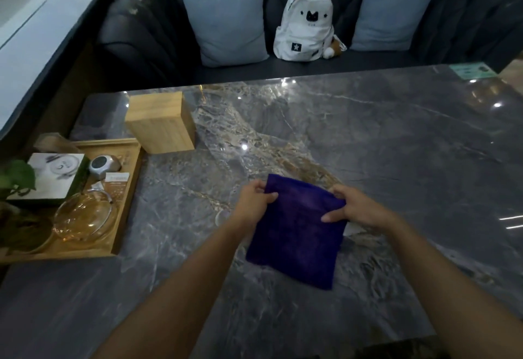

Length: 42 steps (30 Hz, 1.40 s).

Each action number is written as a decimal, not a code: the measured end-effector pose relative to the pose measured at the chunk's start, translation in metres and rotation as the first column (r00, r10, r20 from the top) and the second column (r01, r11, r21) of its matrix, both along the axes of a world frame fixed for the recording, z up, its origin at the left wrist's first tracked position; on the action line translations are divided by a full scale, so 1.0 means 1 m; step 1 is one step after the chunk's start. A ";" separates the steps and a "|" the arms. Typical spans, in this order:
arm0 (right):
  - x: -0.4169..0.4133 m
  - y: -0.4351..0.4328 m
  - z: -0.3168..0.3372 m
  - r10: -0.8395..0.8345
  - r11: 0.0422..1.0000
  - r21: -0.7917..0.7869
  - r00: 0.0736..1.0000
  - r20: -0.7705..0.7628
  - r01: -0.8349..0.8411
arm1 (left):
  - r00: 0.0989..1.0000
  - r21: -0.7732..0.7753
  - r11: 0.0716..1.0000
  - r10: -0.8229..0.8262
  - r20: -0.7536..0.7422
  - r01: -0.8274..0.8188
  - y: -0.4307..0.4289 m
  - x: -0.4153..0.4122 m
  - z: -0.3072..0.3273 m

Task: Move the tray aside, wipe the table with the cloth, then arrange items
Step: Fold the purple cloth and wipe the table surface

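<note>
Both hands hold a purple cloth [297, 228] above the middle of the marble table [396, 146]. The left hand [253, 201] pinches the cloth's upper left corner between thumb and fingers, and the right hand [358, 207] grips the upper right edge, thumb on the near face and fingers curled behind. The cloth is folded to a rough rectangle and hangs tilted, its lower corner pointing toward the near edge of the table; whether that corner touches the marble cannot be told. The wooden tray [124, 217] sits at the left edge of the table, well apart from the cloth. On it are a glass bowl [85, 218] at the near end, a grey box [53, 177] with a pale printed top beyond the bowl, a small silver gadget [103, 164] beside the box, and a small white card [117, 178] just in front of the gadget. A green leaf [17, 174] overlaps the box's left side. A wooden block [161, 122] stands upright on the table just beyond the tray's far right corner. Past the table is a dark sofa [147, 33] bearing two pale blue cushions [226, 22] with a white backpack [307, 25] between them.
</note>
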State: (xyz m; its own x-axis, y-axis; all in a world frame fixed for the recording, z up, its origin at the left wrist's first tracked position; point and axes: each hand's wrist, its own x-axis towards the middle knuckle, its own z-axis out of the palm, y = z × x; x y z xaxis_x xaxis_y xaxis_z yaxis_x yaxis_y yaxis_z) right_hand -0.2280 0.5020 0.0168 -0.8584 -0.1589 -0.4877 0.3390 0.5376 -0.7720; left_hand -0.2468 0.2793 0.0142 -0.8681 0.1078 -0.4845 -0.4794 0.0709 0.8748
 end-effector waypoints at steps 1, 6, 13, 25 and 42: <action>-0.006 0.001 0.007 -0.038 0.998 -0.055 0.999 -0.033 0.036 | 1.000 0.036 0.999 0.023 -0.021 -0.022 -0.002 -0.007 0.009; -0.039 -0.004 0.048 -0.106 0.994 -0.053 0.944 -0.314 0.094 | 0.965 0.083 0.997 0.011 -0.262 0.011 -0.018 -0.037 0.057; -0.027 -0.023 0.040 -0.019 0.991 0.105 0.860 -0.510 0.084 | 0.871 -0.118 0.989 -0.135 -0.473 0.089 -0.052 -0.026 0.057; 0.084 -0.039 -0.036 0.562 0.810 0.407 0.757 -0.334 -0.422 | 0.943 -0.223 0.932 -0.316 -0.107 0.287 -0.101 0.099 -0.042; 0.054 -0.051 -0.018 0.226 0.970 0.152 0.937 -0.267 -0.191 | 0.939 -0.213 0.937 -0.312 -0.145 0.278 -0.104 0.097 -0.023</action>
State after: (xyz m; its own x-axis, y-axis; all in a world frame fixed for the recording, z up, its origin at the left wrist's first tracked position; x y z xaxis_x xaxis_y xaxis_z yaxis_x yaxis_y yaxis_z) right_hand -0.1741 0.4513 -0.0012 -0.9170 -0.3036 -0.2587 -0.0114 0.6683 -0.7438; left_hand -0.1499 0.1749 -0.0089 -0.8832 0.2942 -0.3653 -0.2537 0.3554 0.8996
